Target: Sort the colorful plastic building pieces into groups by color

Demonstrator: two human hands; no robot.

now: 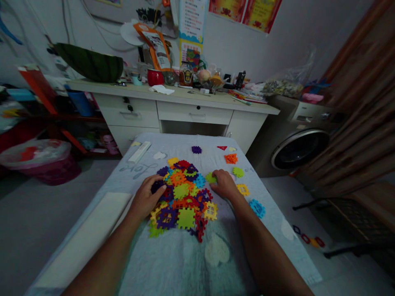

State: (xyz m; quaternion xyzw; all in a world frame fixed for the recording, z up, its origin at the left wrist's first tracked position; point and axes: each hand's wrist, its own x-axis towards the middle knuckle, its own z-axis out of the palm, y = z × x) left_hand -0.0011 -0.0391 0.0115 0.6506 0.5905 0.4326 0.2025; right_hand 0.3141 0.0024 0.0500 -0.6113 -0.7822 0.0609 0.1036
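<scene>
A heap of colourful plastic interlocking tiles with toothed edges lies mid-table, in purple, green, orange, red, yellow and blue. My left hand rests at the heap's left side, its thumb and fingers apart over a purple tile. To the right of the heap, my right hand has its fingertips closed on a light green tile, partly hidden by them. Spaced out along the right side lie an orange tile, another green tile, a yellow tile and a blue tile.
The cloth-covered table also bears a purple tile, a red triangular piece and a long white object. Beyond stands a cluttered white desk, with a washing machine at right and a lined bin at left.
</scene>
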